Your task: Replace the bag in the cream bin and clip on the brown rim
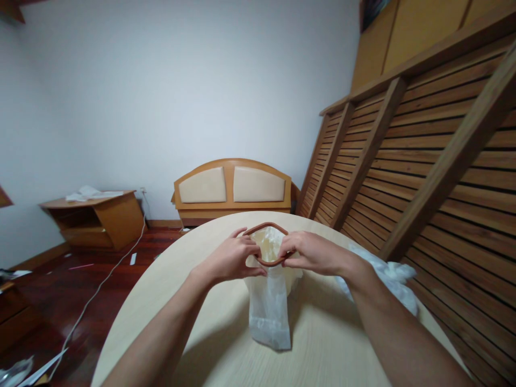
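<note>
A soft pale bag with a brown rim (269, 264) is held above the round table (201, 333), its mouth spread into a diamond shape. My left hand (236, 255) grips the left side of that rim, fingers curled over the edge and thumb lower down. On the opposite side, my right hand (304, 251) pinches the rim between fingers and thumb. Crumpled clear plastic shows inside the mouth. From the front of the rim hangs a translucent plastic sleeve (269, 314), its lower end near the tabletop. The bag's lower body is partly hidden behind it.
A knotted white plastic bag (387, 282) lies on the table's right side, partly behind my right forearm. Wooden slatted panels (403, 161) lean along the right. A headboard (234, 185) stands beyond the table. At left are a low cabinet (116, 220) and a floor cable (102, 284).
</note>
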A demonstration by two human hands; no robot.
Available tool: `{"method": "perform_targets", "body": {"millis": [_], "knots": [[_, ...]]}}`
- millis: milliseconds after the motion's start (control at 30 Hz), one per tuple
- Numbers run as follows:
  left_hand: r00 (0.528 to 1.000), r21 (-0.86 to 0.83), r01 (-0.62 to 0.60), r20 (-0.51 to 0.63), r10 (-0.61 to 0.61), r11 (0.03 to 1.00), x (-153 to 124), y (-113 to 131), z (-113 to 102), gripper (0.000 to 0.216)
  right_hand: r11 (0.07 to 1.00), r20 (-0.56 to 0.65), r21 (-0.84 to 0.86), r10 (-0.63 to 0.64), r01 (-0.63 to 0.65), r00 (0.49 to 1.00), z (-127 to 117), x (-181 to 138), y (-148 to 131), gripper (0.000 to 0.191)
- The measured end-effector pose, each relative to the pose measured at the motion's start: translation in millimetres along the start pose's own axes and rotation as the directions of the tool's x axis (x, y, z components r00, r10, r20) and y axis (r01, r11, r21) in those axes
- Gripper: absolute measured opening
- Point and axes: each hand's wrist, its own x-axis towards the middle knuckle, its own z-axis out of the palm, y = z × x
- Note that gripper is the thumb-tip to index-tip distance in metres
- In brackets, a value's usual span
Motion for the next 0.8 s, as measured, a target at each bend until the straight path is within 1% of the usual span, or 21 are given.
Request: {"method": "perform_targets", "body": {"millis": [100,200,267,300,333,367,400,433,467,500,533,600,667,733,800], "knots": [[0.999,0.072,-0.031,-0.014,0.032,0.997,-1,1,-2,0.033,0.997,-0.037,-0.033,-0.065,0.063,0.997,-3,-1,-3,0.015],[0.997,0.076,-0.051,-0.047,0.054,0.996,-3,3,-7,0.037,0.996,-0.057,-0.033,-0.089,0.087,0.994,-6,-3,-5,0.017],[0.993,0.042,-0.051,-0.108,0.056,0.998,-3,2,-10,0.036,0.996,-0.069,-0.05,-0.076,0.073,0.995,-7,-4,-5,0.018],[0.985,0.023,-0.026,-0.17,0.029,0.999,-3,2,-11,0.033,0.995,-0.077,-0.07,-0.07,0.064,0.995,-7,-4,-6,0.018],[0.966,0.007,0.031,-0.257,-0.028,0.999,-3,1,-12,0.028,0.994,-0.083,-0.098,-0.064,0.056,0.994,-7,-4,-6,0.017],[0.93,-0.014,0.112,-0.352,-0.109,0.994,-2,-1,-12,0.023,0.991,-0.089,-0.126,-0.063,0.051,0.994,-7,-4,-7,0.017],[0.875,-0.043,0.202,-0.44,-0.201,0.978,-1,-3,-11,0.02,0.987,-0.092,-0.152,-0.069,0.055,0.993,-6,-3,-8,0.017],[0.81,-0.085,0.292,-0.507,-0.294,0.953,0,-5,-10,0.018,0.983,-0.094,-0.175,-0.079,0.062,0.992,-5,-2,-8,0.017],[0.748,-0.135,0.371,-0.544,-0.381,0.919,0,-7,-9,0.018,0.978,-0.096,-0.197,-0.09,0.07,0.991,-4,0,-9,0.017],[0.706,-0.186,0.429,-0.541,-0.457,0.884,1,-10,-8,0.02,0.973,-0.096,-0.218,-0.101,0.078,0.99,-2,1,-9,0.017],[0.689,-0.233,0.471,-0.506,-0.52,0.851,2,-12,-7,0.023,0.967,-0.092,-0.238,-0.113,0.088,0.989,-1,3,-10,0.016],[0.685,-0.301,0.532,-0.396,-0.611,0.791,1,-16,-6,0.027,0.956,-0.073,-0.272,-0.136,0.111,0.988,2,6,-11,0.014],[0.684,-0.309,0.584,-0.31,-0.66,0.75,1,-18,-7,0.024,0.947,-0.054,-0.291,-0.161,0.139,0.985,5,9,-11,0.013],[0.672,-0.275,0.627,-0.283,-0.684,0.729,0,-17,-9,0.017,0.944,-0.048,-0.293,-0.173,0.152,0.984,7,11,-12,0.013],[0.671,-0.233,0.647,-0.279,-0.687,0.726,0,-14,-10,0.013,0.953,-0.048,-0.27,-0.158,0.14,0.986,9,11,-14,0.016]]}}
